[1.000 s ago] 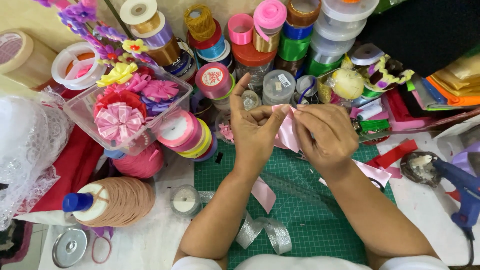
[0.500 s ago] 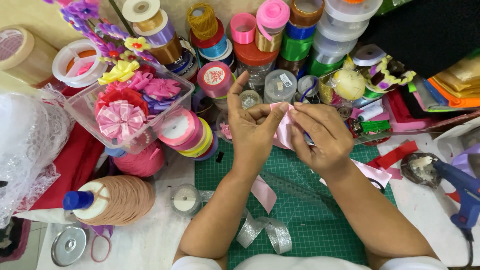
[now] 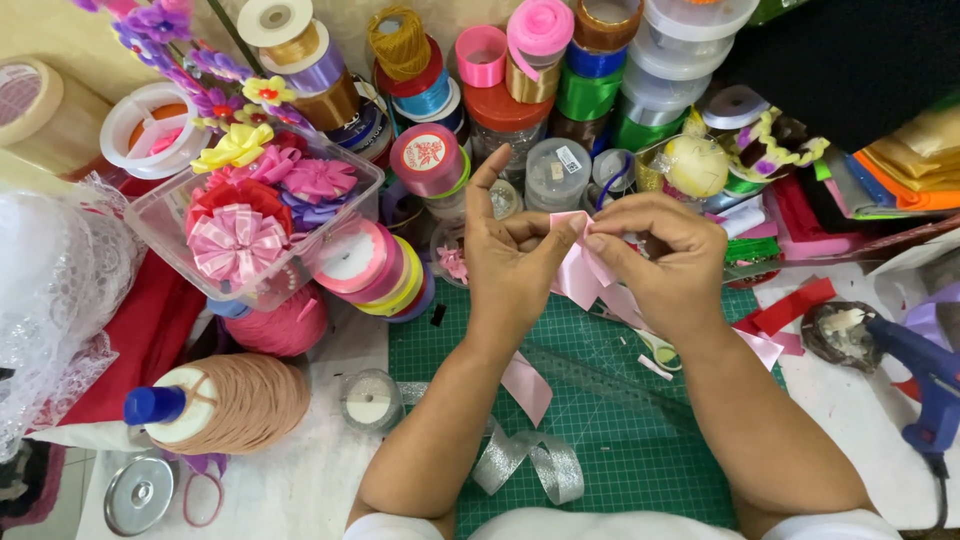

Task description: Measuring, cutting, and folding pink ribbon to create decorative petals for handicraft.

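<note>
Pale pink satin ribbon [image 3: 583,270] is hanging lengthwise, folded top upward, above the green gridded cutting mat [image 3: 610,420], both the left hand [image 3: 515,265] and right hand [image 3: 660,260] pinching its fold in a tight grip.

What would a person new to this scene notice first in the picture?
Both hands, left and right, pinch a pink ribbon above the green mat. Behind them stand stacked ribbon spools, and a clear box of ribbon flowers sits at left.
</note>
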